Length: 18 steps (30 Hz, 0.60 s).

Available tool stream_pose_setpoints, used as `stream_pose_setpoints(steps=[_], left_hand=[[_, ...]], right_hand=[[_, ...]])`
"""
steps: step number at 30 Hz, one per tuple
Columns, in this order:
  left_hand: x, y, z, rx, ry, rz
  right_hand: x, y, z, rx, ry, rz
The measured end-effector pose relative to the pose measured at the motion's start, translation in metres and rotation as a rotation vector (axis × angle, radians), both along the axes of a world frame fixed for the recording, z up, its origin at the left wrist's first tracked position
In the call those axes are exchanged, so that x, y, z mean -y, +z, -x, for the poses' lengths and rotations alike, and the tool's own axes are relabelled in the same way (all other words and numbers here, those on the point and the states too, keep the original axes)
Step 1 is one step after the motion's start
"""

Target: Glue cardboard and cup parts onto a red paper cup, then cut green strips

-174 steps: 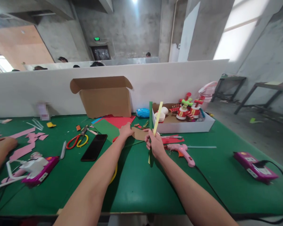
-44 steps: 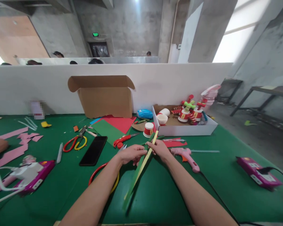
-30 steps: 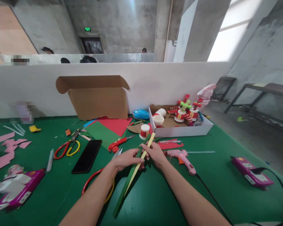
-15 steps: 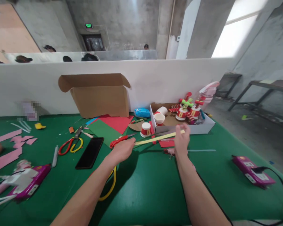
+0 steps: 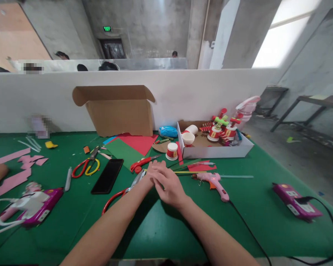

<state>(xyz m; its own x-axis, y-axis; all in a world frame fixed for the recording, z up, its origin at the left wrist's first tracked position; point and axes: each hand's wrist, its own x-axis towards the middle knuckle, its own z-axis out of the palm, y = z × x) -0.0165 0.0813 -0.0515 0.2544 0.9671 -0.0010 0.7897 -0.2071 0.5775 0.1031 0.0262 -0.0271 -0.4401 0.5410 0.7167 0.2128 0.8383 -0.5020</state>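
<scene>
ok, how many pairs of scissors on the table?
3. A red-and-yellow pair left of the black phone; a small red pair just beyond the right hand; a third pair, red-handled, partly under the left forearm. More may be hidden under the paper sheets.

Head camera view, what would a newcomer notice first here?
The two bare hands meet mid-table, the right hand laid over the left hand, at the left end of a thin yellow strip on the green table. Behind them an open cardboard box stands against the white partition, and to its right a white tray holds red paper-cup crafts. A pink glue gun lies just right of the hands.
</scene>
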Motion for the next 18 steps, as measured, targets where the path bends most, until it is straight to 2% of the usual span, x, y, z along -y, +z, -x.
stream_pose_setpoints(steps=[5,10,14,18], left_hand=[[-0.006,0.007,0.003,-0.158,0.05,0.03],[-0.005,0.03,-0.001,-0.243,-0.047,0.062],[-0.002,0.044,-0.032,-0.273,-0.15,0.02],[-0.014,0.05,-0.073,-0.255,-0.198,-0.034]], right_hand=[[0.002,-0.004,-0.016,-0.079,-0.03,-0.031],[0.008,0.0,-0.02,-0.105,-0.039,-0.062],[0.014,0.003,-0.017,-0.105,0.028,-0.153],[0.015,0.007,-0.021,-0.108,0.039,-0.209]])
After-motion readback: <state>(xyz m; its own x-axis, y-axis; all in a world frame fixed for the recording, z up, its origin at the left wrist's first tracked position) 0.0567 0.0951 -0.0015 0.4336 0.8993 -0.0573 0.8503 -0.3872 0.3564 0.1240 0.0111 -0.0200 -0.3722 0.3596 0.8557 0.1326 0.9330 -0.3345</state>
